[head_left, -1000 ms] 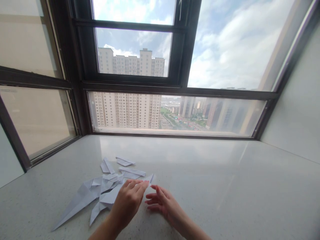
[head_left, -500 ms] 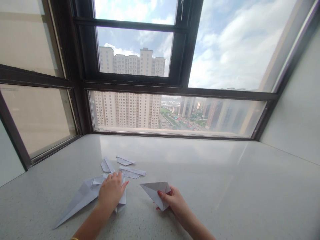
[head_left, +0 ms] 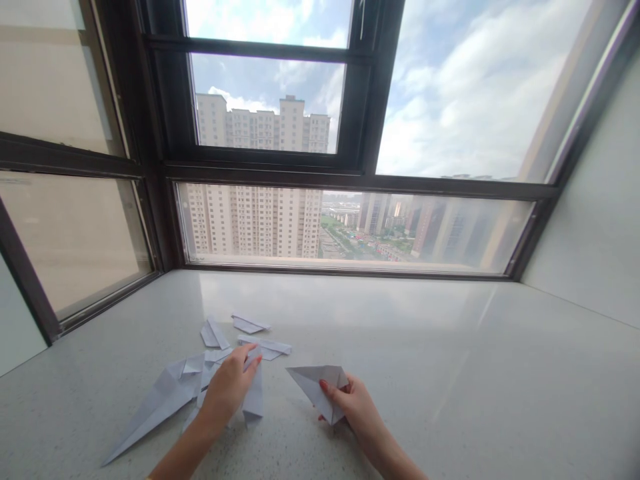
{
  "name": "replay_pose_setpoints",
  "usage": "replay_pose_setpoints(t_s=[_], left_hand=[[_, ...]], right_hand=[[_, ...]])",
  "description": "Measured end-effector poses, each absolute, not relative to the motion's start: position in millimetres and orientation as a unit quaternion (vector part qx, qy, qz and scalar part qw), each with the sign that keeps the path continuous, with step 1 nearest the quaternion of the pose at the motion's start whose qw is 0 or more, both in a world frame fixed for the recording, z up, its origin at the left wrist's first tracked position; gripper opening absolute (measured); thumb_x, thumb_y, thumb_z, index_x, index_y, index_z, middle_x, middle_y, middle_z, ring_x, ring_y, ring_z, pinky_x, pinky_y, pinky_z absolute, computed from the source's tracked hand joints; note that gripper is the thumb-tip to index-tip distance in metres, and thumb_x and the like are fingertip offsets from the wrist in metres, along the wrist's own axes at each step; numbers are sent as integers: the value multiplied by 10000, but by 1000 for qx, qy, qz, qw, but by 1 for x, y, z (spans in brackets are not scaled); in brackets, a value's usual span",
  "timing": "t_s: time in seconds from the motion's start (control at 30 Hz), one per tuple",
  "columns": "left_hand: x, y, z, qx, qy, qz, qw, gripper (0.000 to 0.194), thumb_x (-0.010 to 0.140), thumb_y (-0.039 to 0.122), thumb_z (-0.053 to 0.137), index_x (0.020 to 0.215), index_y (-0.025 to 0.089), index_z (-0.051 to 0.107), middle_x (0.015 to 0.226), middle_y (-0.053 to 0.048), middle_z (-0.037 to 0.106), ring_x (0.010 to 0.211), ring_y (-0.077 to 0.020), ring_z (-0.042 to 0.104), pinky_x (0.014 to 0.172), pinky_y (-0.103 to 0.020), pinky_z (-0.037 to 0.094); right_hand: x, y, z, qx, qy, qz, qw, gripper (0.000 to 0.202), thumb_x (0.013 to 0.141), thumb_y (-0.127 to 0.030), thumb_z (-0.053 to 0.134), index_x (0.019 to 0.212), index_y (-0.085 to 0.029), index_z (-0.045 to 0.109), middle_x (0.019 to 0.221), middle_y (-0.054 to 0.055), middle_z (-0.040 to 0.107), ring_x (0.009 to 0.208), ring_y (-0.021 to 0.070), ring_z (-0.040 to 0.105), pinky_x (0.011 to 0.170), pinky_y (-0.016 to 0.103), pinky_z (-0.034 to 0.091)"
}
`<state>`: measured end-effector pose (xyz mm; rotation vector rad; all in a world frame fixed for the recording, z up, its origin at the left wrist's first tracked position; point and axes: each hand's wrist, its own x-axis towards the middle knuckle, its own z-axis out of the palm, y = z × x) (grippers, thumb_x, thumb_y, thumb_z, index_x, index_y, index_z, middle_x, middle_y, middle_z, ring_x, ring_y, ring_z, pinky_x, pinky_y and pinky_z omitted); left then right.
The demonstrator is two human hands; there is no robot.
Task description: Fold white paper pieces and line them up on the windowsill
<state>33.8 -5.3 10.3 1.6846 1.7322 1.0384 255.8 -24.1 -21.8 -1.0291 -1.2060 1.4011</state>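
**Paper folding on a stone windowsill, both hands busy**

Lower middle of the frame is where it's all happening. The right hand has a folded white paper piece pinched at its near right corner, thumb on top with the other fingers tucked underneath, red nail polish showing. That piece is a flat pointed wedge with sharp creases, its tip aimed left, and it sits low over the counter, just right of the pile.

The left hand is just left of it, fingertips closed on a narrow folded strip that hangs down from the pinch with its lower end at the counter surface. Can't tell whether it's actually lifted clear or still resting there.

Lower left of the frame there's a long paper dart, thin and spear-shaped, lying flat with its point toward the bottom left corner. Its wide end runs into a heap of folded scraps under the left hand. Slightly further up sit a few small loose bits: two short folded slips, a little flat triangle and a longer sliver.

The counter is pale speckled stone, smooth and a bit glossy. The dark window frame fills the top half, with tower blocks and cloudy sky behind the glass.
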Motion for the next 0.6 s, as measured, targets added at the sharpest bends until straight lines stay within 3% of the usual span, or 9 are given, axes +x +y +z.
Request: replay_pose_setpoints(t_s=[0.13,0.27,0.4,0.6], left_hand=[[39,-1,8,572,571,457,371,350,716,459,478,820,142,585,738,-31,627,705,-187,569,628,-256,422],[47,-1,0,512,540,490,454,421,680,542,488,841,157,541,728,-11,625,656,-155,588,541,-223,438],[55,-6,-5,448,506,509,533,371,667,496,552,845,176,493,772,-21,625,653,-149,620,572,-251,483],[64,-16,-9,394,474,525,586,291,670,352,646,788,186,438,765,-7,624,698,-133,635,707,-265,505]], right_hand=[[260,-21,-20,-440,-495,555,504,450,545,-561,638,706,-147,564,501,-24,543,398,116,481,381,241,424],[262,-22,-15,-460,-487,528,522,436,561,-565,623,684,-149,573,483,-33,521,371,95,427,342,211,357],[264,-22,-14,-475,-472,488,560,451,566,-583,613,655,-145,549,421,-54,466,329,73,364,297,192,287],[264,-21,-15,-421,-477,502,586,427,596,-546,625,706,-141,545,451,-34,523,347,86,430,311,192,324]])
